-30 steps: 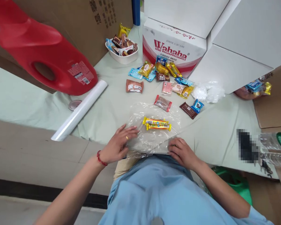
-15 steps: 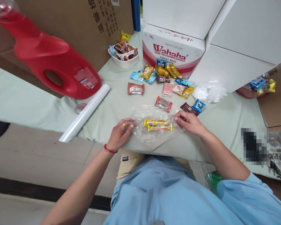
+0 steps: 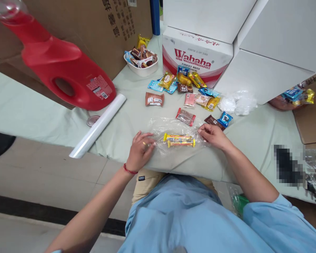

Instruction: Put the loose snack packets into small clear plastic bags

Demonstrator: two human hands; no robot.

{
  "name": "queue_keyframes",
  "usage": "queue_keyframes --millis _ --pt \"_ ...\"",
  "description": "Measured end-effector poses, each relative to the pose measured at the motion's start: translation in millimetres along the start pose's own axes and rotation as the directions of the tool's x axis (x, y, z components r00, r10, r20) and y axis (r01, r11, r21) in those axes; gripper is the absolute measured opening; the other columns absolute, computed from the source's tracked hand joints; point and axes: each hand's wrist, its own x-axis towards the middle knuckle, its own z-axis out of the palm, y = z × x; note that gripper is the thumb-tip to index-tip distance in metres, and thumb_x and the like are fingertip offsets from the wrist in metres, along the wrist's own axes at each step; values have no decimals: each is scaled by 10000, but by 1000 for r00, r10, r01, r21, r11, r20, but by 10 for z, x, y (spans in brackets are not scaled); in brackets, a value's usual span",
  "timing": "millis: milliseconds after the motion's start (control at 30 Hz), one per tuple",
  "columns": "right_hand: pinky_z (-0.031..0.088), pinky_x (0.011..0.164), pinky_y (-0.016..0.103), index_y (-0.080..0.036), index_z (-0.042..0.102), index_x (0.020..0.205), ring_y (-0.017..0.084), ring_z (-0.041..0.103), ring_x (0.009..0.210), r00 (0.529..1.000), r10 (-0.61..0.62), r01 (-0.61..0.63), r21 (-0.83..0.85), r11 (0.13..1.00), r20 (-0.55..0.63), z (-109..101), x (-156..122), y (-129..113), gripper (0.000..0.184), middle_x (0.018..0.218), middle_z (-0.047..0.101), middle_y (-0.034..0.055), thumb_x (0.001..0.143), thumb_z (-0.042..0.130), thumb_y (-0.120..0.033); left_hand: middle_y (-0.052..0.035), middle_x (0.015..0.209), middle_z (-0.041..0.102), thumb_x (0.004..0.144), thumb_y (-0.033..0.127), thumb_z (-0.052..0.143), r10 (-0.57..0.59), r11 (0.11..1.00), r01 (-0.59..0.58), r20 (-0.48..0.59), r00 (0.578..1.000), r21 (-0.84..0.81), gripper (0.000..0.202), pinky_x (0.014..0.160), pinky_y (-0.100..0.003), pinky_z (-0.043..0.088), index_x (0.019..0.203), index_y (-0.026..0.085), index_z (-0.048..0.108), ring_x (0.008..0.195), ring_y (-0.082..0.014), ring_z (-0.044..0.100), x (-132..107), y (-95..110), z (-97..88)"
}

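Note:
A clear plastic bag (image 3: 163,128) lies flat near the table's front edge, with yellow-wrapped snack sticks (image 3: 179,140) in or on it; I cannot tell which. My left hand (image 3: 142,149) pinches the bag's left side between thumb and finger, its other fingers partly spread. At the opposite side my right hand (image 3: 213,135) is closed on the plastic. Just beyond the bag sits a red-edged snack packet (image 3: 185,116). Close to my right hand are a dark brown packet (image 3: 214,121) and a blue packet (image 3: 225,119).
Farther back lie several wrapped snacks (image 3: 168,81) before a Wahaba-printed carton (image 3: 197,52). A white bowl of snacks (image 3: 144,71) stands at back left. Crumpled clear plastic (image 3: 239,103) lies right. On the left are a red jug (image 3: 68,73) and a white roll (image 3: 98,126).
My left fingers have shifted right and lifted slightly, drawing the bag's left side inward and crumpling it. My right hand has barely moved. The camera view has shifted a little.

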Motion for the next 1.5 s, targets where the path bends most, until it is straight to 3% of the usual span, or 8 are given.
queue_keyframes --millis 200,433,533,667,833,1033,1133,1500 --pt "370 577 255 -180 657 829 147 505 625 997 -52 37 -224 974 -63 -64 156 150 328 691 618 2 858 592 -500 -29 769 652 936 423 483 -505 863 497 -144 851 -88 257 869 -388 534 792 240 591 839 -219 630 259 -149 69" --pt "375 652 306 -182 710 983 228 612 803 978 -125 -28 -696 718 -169 -165 185 -7 310 957 704 108 961 505 -413 -118 1080 593 894 259 510 -367 888 459 -632 682 -19 151 1068 -572 411 1005 218 602 1151 -320 542 115 -76 -146" --pt "401 713 328 -173 713 1021 255 615 871 962 -216 22 -744 668 -165 -194 302 -173 307 984 692 125 983 484 -373 -128 1170 591 817 193 524 -165 958 272 -608 776 88 354 1093 -606 383 1166 216 582 1221 -344 527 -81 154 -183" --pt "419 885 375 -152 722 1022 275 592 951 947 -320 204 -734 648 -19 -62 570 -321 276 983 683 127 964 493 -294 -76 1459 566 727 216 587 113 959 -71 -140 984 275 673 1213 -643 251 1391 319 544 1468 -377 389 -159 417 -46" --pt "360 1067 430 -125 691 1208 296 545 1121 924 -364 345 -676 651 122 197 800 -396 356 1188 673 152 905 512 -182 57 1691 331 705 116 571 263 889 -333 243 933 315 876 1256 -695 -25 1502 468 480 1616 -357 81 13 486 98" --pt "324 1141 505 -195 584 1448 314 367 1388 829 -435 556 -614 560 352 317 828 -461 683 1529 473 134 784 543 -38 75 1629 439 778 70 512 376 855 -479 398 837 200 829 1254 -704 -55 1496 485 487 1619 -308 99 98 530 85" --pt "309 1164 537 -272 726 1270 314 261 1478 741 -452 671 -538 511 496 349 860 -541 487 1607 404 62 832 599 -99 51 1535 568 820 22 453 428 838 -527 431 794 139 835 1253 -672 -129 1536 452 435 1594 -244 233 68 536 85" --pt "432 999 341 -189 784 996 218 609 1081 626 -368 703 -293 648 688 513 1294 -941 198 967 762 40 921 626 -282 -29 974 744 931 379 596 252 919 -293 180 951 263 280 1269 -655 9 1164 349 747 1293 -300 576 -31 282 -6"
